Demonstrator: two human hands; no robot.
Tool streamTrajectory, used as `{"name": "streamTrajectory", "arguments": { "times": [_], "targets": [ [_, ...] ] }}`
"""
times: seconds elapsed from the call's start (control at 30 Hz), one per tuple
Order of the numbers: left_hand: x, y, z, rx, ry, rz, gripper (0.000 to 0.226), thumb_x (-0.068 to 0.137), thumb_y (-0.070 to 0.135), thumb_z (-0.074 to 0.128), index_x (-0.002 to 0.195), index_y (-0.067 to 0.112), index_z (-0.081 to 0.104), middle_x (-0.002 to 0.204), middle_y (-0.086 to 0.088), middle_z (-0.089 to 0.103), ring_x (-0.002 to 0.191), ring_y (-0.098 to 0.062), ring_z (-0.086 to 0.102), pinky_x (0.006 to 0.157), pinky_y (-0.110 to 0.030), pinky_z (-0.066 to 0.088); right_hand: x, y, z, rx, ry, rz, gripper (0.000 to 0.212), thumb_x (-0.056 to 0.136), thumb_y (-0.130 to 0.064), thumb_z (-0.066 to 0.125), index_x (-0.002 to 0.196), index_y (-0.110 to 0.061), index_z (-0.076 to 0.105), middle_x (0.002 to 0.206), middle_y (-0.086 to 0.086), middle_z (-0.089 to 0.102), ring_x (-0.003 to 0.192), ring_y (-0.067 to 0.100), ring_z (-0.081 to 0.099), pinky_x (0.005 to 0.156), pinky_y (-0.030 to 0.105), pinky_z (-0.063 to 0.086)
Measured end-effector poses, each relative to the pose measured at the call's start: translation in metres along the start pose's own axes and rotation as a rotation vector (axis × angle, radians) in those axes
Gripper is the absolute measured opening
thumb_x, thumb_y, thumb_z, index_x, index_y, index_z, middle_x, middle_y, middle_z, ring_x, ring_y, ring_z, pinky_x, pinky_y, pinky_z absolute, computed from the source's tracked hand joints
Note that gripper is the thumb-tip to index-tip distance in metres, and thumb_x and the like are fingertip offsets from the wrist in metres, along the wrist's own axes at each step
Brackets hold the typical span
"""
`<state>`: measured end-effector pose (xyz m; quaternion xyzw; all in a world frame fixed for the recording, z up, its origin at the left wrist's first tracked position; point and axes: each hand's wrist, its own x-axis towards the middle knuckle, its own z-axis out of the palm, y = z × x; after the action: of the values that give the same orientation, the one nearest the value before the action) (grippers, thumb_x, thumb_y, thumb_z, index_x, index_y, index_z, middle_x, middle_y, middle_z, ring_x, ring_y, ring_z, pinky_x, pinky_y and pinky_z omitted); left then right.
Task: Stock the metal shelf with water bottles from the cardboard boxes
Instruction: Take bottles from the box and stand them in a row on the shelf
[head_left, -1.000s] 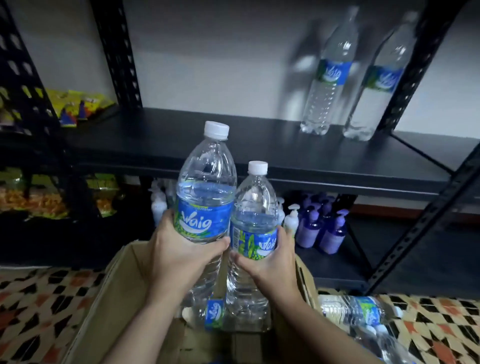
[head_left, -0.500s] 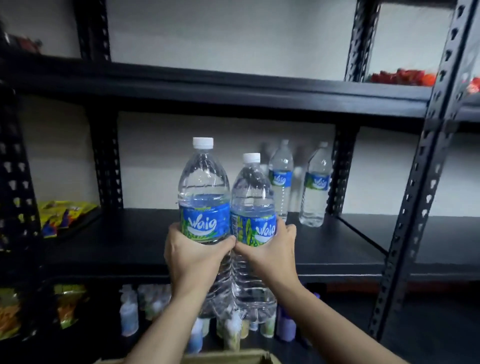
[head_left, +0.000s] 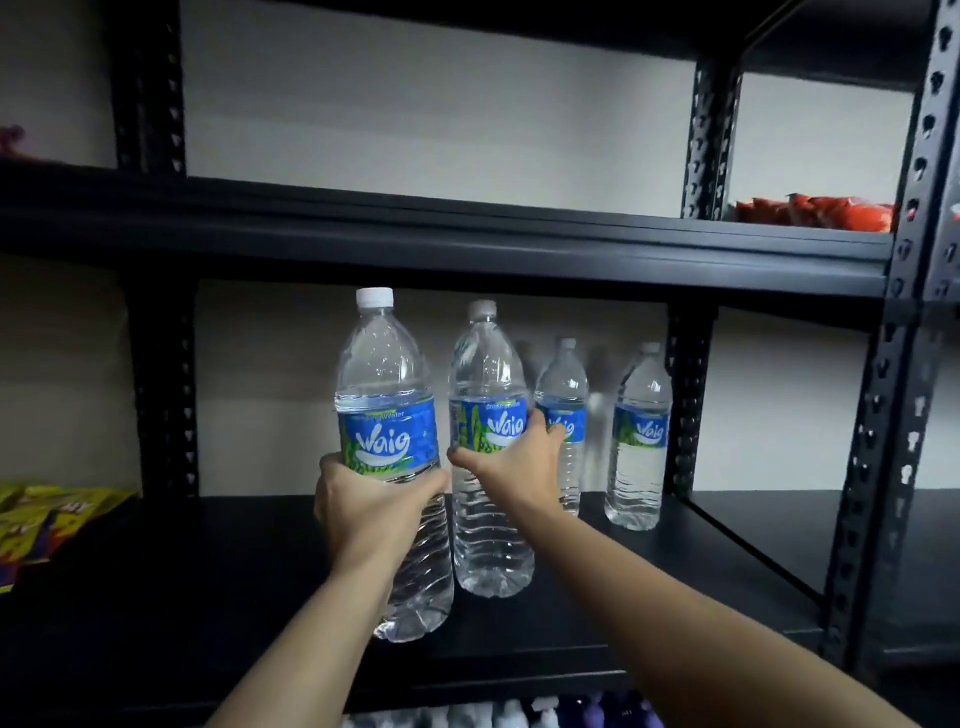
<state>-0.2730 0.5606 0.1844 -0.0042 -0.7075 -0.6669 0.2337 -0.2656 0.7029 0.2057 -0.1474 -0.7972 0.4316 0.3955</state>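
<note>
My left hand (head_left: 371, 506) grips a clear water bottle (head_left: 387, 395) with a blue label and white cap, held upright over the front of the black metal shelf (head_left: 218, 561). My right hand (head_left: 511, 460) grips a second, similar bottle (head_left: 488, 530) further in over the shelf board; whether its base touches the board I cannot tell. Two more bottles stand at the back of the same shelf: one (head_left: 563, 384) partly behind my right hand, the other (head_left: 641, 436) near the rear post. No cardboard box is in view.
Another shelf board (head_left: 467, 239) runs just above the bottle caps. Yellow snack packets (head_left: 31, 519) lie on the left of the bottle shelf. Red packets (head_left: 815, 213) sit on the upper shelf at right. Small bottles (head_left: 519, 714) show on the level below. A perforated post (head_left: 883, 415) stands at right.
Both hands lifted the two bottles out of the box up to the shelf level. My right hand has reached forward, carrying its bottle deeper over the shelf, apart from the left one.
</note>
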Motion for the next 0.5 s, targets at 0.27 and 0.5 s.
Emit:
{"name": "streamTrajectory", "arguments": {
  "times": [0.27, 0.5],
  "targets": [
    [0.050, -0.034, 0.015, 0.022, 0.004, 0.043, 0.077, 0.036, 0.039, 0.092, 0.099, 0.018, 0.052, 0.096, 0.000, 0.065, 0.091, -0.025, 0.064, 0.078, -0.036, 0.056, 0.070, 0.039, 0.061, 0.045, 0.167, -0.012, 0.091, 0.059, -0.029, 0.093, 0.129, -0.007, 0.039, 0.124, 0.011, 0.033, 0.100, 0.021, 0.039, 0.104, 0.032, 0.037],
    [0.071, -0.053, 0.019, 0.056, 0.016, 0.139, 0.078, 0.039, 0.041, 0.092, 0.102, 0.020, 0.052, 0.100, 0.001, 0.064, 0.095, -0.022, 0.063, 0.080, -0.036, 0.056, 0.080, 0.075, 0.096, 0.005, 0.197, 0.013, 0.091, 0.058, -0.031, 0.092, 0.129, -0.007, 0.040, 0.122, 0.012, 0.034, 0.112, 0.033, 0.047, 0.101, 0.039, 0.042]
  ]
}}
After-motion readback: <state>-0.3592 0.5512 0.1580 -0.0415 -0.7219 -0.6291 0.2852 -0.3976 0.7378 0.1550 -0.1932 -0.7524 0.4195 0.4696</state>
